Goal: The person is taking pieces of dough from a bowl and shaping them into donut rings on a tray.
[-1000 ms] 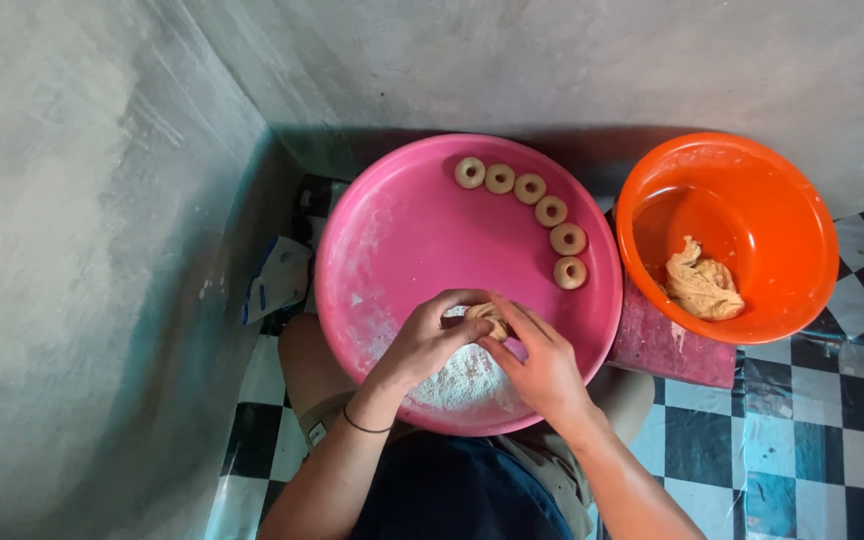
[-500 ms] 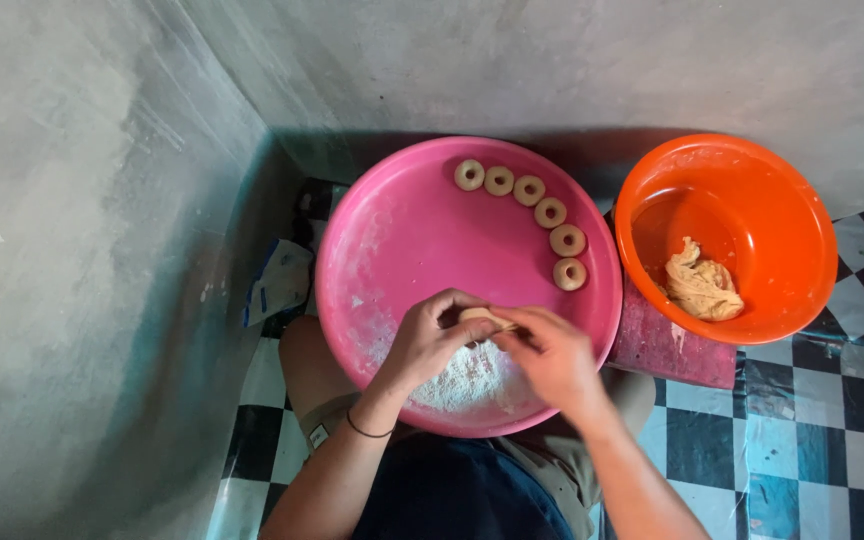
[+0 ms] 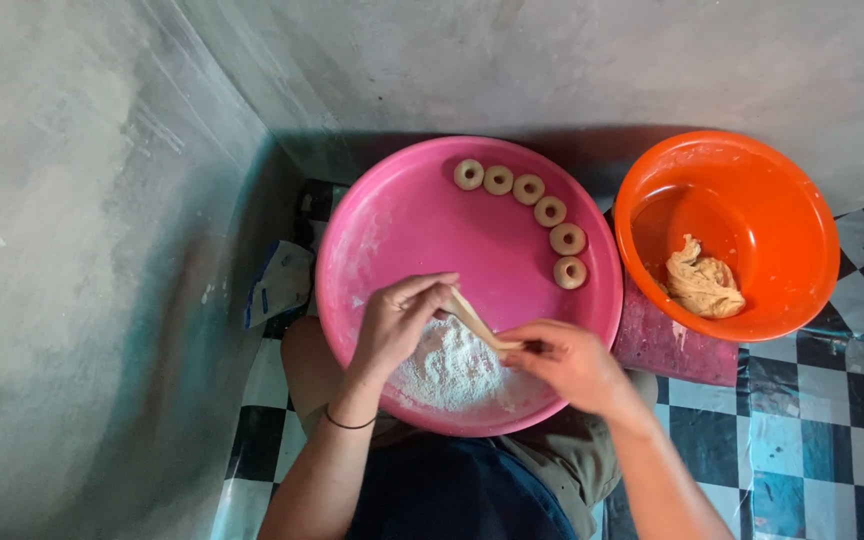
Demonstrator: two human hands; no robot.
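A large pink tray (image 3: 402, 220) rests on my lap. My left hand (image 3: 399, 315) and my right hand (image 3: 564, 362) each pinch one end of a thin rope of tan dough (image 3: 476, 321), stretched between them above a pile of white flour (image 3: 449, 372) at the tray's near edge. Several small dough rings (image 3: 550, 211) lie in a curved row along the far right of the tray.
An orange bowl (image 3: 752, 200) holding a lump of dough (image 3: 703, 283) stands to the right on a dark red stool (image 3: 674, 347). A grey concrete wall rises at the left and behind. A blue and white bag (image 3: 277, 285) lies by the wall. The floor is black-and-white checked tile.
My hands were close together over the flour with the dough piece between them. They have drawn apart, and the dough is now pulled out into a longer strip.
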